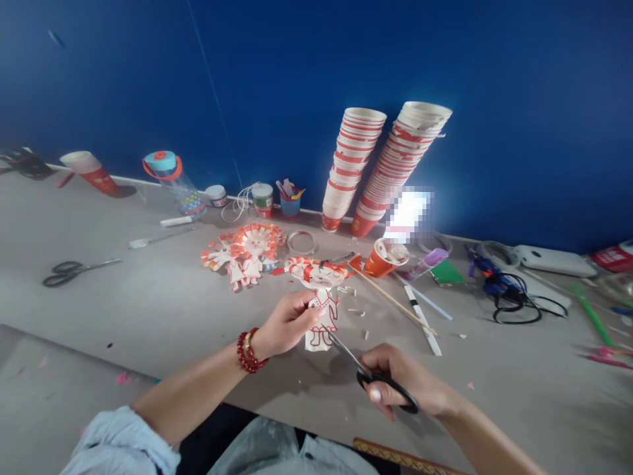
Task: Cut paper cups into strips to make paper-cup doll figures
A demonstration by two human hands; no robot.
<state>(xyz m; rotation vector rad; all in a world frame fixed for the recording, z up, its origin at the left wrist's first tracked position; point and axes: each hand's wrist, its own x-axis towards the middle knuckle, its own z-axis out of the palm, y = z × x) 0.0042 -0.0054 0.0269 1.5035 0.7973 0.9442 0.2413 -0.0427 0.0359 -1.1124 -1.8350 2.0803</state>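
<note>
My left hand (pixel 289 323) pinches a paper doll (pixel 322 300) at its body, thumb in front. The doll has a drawn face, red-striped hair, a red-outlined dress and two drawn legs on a white strip. My right hand (pixel 395 379) has its fingers through the black handles of a pair of scissors (pixel 352 356). The scissor tips meet the doll's lower edge, beside the legs; whether the blades are parted I cannot tell. Small white paper scraps (pixel 356 311) lie just beyond. Other paper dolls (pixel 252 257) with orange and white fringed hair lie to the left.
Two tall stacks of paper cups (pixel 353 168) lean by the blue wall. A red cup with scraps (pixel 386 257) stands before them. Left lie spare scissors (pixel 82 269) and a water bottle (pixel 178 188). A white marker (pixel 422 320) and a glue gun (pixel 494 280) lie right.
</note>
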